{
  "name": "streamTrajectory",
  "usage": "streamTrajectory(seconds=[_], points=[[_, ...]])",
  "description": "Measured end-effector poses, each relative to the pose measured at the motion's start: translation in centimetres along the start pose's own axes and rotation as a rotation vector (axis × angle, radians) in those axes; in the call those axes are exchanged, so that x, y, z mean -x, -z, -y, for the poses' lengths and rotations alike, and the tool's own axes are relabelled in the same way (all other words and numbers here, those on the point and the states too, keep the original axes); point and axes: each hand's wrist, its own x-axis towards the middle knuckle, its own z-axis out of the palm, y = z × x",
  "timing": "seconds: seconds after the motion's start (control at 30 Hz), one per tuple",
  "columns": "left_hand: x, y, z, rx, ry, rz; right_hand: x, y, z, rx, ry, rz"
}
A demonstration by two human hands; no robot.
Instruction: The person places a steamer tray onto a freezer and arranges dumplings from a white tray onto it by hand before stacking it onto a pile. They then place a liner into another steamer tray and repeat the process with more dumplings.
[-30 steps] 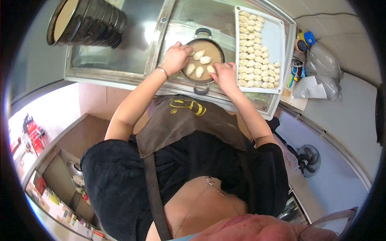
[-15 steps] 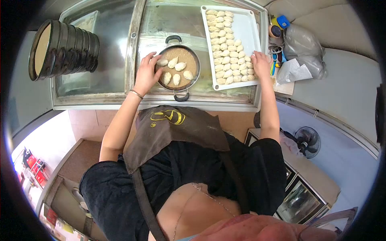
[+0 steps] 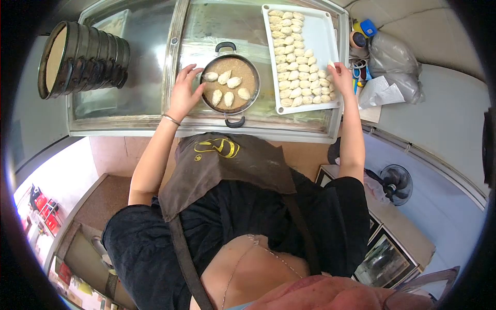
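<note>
The tray (image 3: 318, 36) lies right of the steamer (image 3: 248, 72).

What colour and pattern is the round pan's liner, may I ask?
The liner is tan with a fine grid, best seen in the head view.

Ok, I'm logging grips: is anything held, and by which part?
The open left hand beside the pan holds nothing. The right hand is at the edge of the tray, something pale at its fingertips; any grip there cannot be told.

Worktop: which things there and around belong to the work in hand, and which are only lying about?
Seemingly in use:
round pan, left hand beside it
dumplings
white tray, right hand at its edge
probably stacked round containers

Apparently just there:
plastic bag
paper
fan
</note>
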Motion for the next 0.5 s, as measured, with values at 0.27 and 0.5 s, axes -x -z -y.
streamTrajectory(seconds=[0.27, 0.5], points=[[-1.3, -1.0, -2.6, 0.030, -0.153, 0.010, 4.5, -8.9, 13.6, -0.974, -0.069, 0.335], [-2.9, -4.1, -3.6, -0.056, -0.248, 0.141, 8.1, -14.5, 22.3, -0.290, 0.287, 0.170]])
